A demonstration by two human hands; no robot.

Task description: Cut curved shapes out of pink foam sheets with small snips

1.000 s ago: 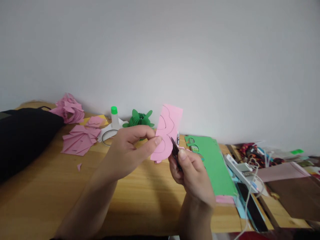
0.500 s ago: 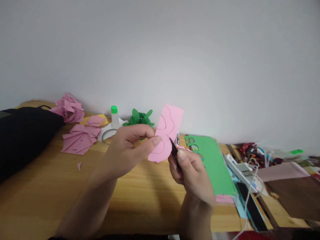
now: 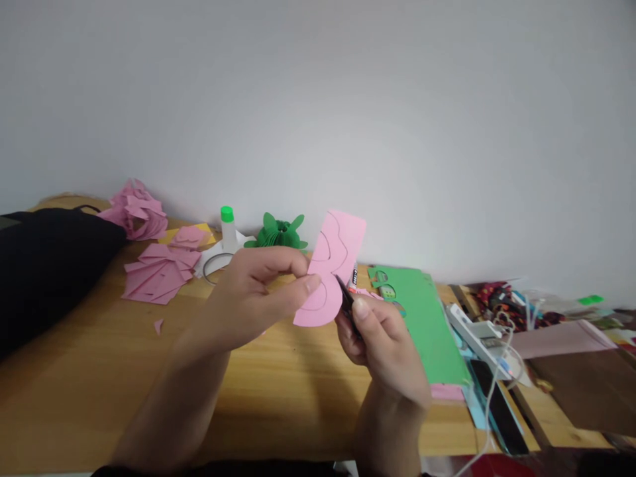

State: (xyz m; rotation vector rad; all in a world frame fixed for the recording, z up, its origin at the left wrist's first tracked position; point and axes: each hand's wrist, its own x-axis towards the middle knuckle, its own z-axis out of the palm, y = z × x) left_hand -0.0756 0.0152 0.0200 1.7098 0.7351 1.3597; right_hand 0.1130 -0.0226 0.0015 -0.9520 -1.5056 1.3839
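Observation:
Between thumb and fingers, my left hand [image 3: 263, 288] pinches the left edge of a pink paper strip [image 3: 348, 237]. Curved lines are drawn on the strip, and its lower right edge is cut round. My right hand [image 3: 382, 341] is closed on small dark scissors [image 3: 346, 297], whose tips meet the paper at the notch between two curves. Most of the scissors' handle is hidden in my fingers. Both hands are held above the wooden table [image 3: 288, 397].
Pink paper pieces [image 3: 159, 271], a glue stick [image 3: 228, 228], a roll of tape [image 3: 214, 268] and a green paper figure [image 3: 281, 233] stand behind. Rightward lie green sheets [image 3: 422, 318], a power strip [image 3: 479, 341] and a phone [image 3: 499, 407]. A black bag [image 3: 54, 278] is at left.
The scissors and the pink paper keep nearly the same place. The paper's lower end has shifted slightly down, and the camera view has moved a little.

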